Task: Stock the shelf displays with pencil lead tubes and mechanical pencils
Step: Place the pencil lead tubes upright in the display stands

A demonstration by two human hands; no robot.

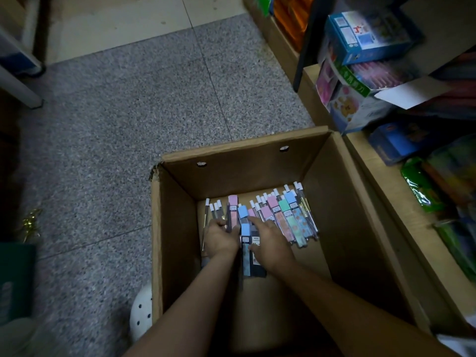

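Observation:
An open cardboard box stands on the floor, and both my arms reach down into it. On its bottom lie several pencil lead tubes and mechanical pencil packs in pink, blue, green and clear with white caps. My left hand is closed around a bunch of lead tubes at the left of the pile. My right hand lies flat on the packs in the middle, fingers spread toward a blue-capped pack between the hands.
A wooden shelf unit runs along the right, holding boxed toys and bagged goods. Grey speckled floor spreads to the left. A white perforated stool stands at the box's near left corner.

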